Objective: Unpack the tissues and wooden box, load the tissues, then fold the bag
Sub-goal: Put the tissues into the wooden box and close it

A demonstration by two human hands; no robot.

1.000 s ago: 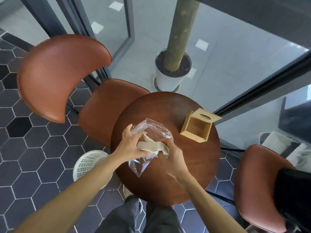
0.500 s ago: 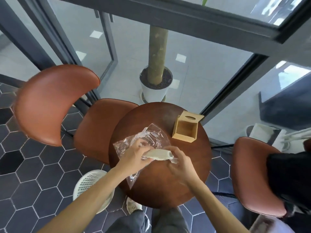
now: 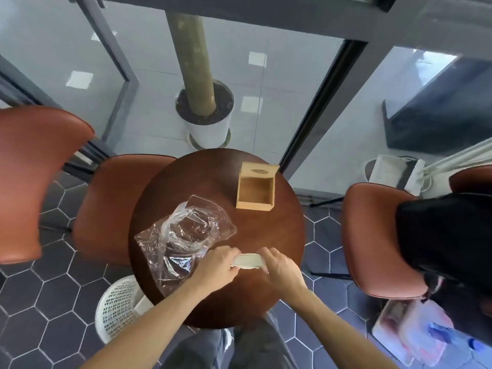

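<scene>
A stack of pale tissues point(image 3: 249, 260) is held between both my hands over the near part of the round dark wooden table point(image 3: 282, 235). My left hand point(image 3: 217, 266) grips its left end and my right hand point(image 3: 279, 266) grips its right end. The clear plastic bag point(image 3: 186, 235) lies crumpled and empty on the table's left side, just beyond my left hand. An open light wooden box point(image 3: 255, 191) stands at the far right of the table, its slotted lid tipped up at the back and nothing visible inside.
Brown leather chairs stand at the left point(image 3: 40, 169) and right point(image 3: 378, 235) of the table. A white perforated basket point(image 3: 117, 307) sits on the tiled floor at near left. A potted tree trunk point(image 3: 205, 113) stands beyond the table by glass panels.
The tissues have come fully out of the bag and moved right and toward me. The bag now lies alone on the table. The camera view has tilted and shifted.
</scene>
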